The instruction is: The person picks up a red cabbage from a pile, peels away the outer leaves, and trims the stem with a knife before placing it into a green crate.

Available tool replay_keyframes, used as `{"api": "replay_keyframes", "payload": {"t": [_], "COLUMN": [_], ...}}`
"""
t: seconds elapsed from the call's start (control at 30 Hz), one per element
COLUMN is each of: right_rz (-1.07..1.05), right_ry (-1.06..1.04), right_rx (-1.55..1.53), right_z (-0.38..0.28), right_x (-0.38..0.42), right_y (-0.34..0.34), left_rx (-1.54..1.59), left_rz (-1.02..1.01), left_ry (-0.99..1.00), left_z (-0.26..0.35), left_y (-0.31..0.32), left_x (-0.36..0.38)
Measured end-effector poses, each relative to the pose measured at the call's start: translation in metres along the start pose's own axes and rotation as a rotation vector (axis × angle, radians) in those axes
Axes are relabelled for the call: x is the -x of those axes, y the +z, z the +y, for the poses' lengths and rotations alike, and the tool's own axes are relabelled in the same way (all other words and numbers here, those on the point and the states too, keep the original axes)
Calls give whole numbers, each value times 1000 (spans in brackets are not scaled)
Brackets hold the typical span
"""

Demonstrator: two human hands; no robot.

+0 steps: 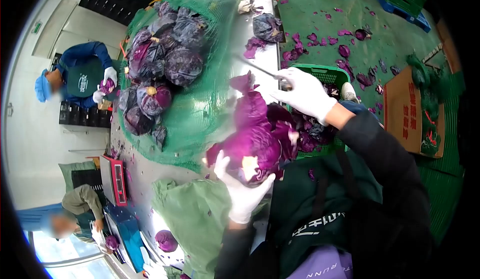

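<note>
My left hand point(243, 194), in a white glove, grips a red cabbage point(257, 146) from its stem side, with loose outer leaves around it. The cut pale stem faces my hand. My right hand point(305, 93), also gloved, is closed around the handle of a knife point(257, 68). Its blade points away over the table, apart from the cabbage. Under my right forearm stands a green plastic basket point(327, 70) containing purple leaves. Beyond my hands, several whole red cabbages point(184, 66) lie on green mesh netting point(212, 109).
A single cabbage point(267, 27) sits by the table edge. Purple leaves litter the green floor point(320, 14). A cardboard box point(400, 106) stands to the right. Across the table, a person point(82, 74) holds a cabbage; another person point(85, 206) works near a red-framed scale point(115, 179).
</note>
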State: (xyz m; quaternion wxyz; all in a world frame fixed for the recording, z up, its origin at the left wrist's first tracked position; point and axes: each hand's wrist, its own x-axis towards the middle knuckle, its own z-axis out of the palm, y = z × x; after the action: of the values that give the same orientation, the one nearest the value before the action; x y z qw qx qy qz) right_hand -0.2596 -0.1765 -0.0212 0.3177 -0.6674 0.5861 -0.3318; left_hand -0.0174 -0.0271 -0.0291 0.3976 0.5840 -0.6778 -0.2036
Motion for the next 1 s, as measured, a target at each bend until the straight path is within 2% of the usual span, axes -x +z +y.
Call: {"api": "replay_keyframes", "payload": {"t": [0.03,0.07,0.1,0.17,0.2,0.23,0.3,0.33,0.37,0.43,0.47,0.5,0.6,0.63,0.7,0.77,0.83,0.93,1.0], "right_rz": [53,-27,-24,-67,-108,-55,98,59,118,-447,-339,-237,106,90,236,67,45,-9,-60], "right_ry": [42,96,-34,-66,-30,-19,-135,-65,-177,309,66,-10,-166,-160,-337,-78,-171,-157,-171], "right_rx": [-84,-129,-87,30,25,-8,-112,-161,-59,-398,-87,-123,-149,-40,-60,-192,-80,56,102], "right_z": [-21,-40,-39,-45,-40,-40,-26,-35,-28,-68,-63,-57,-40,-56,-31,-29,-37,-44,-45], "right_x": [19,38,55,76,77,76,65,61,56,43,36,34,41,54,77,116,140,163,168], "right_y": [-13,-22,-14,8,19,26,43,38,47,16,28,35,39,15,19,21,17,13,16], "left_rx": [18,76,96,136,114,24,-139,-208,-419,-573,-517,-411,-244,-284,-124,-141,-251,-371,-342], "left_rz": [56,126,176,259,205,97,-269,-247,-264,-494,-656,-752,-740,-702,-452,-239,-129,-161,-137], "left_ry": [-66,-117,-166,-264,-222,-174,-95,-54,139,353,369,347,304,255,143,97,89,-9,15], "left_z": [-1,3,9,21,19,27,53,63,72,80,71,54,27,25,15,30,37,50,44], "left_y": [5,15,25,38,35,17,-35,-49,-60,-67,-64,-60,-55,-52,-35,-20,-6,-2,2], "left_x": [4,8,12,18,23,22,4,-7,-22,-59,-74,-81,-79,-68,-40,-24,-15,-14,-10]}}
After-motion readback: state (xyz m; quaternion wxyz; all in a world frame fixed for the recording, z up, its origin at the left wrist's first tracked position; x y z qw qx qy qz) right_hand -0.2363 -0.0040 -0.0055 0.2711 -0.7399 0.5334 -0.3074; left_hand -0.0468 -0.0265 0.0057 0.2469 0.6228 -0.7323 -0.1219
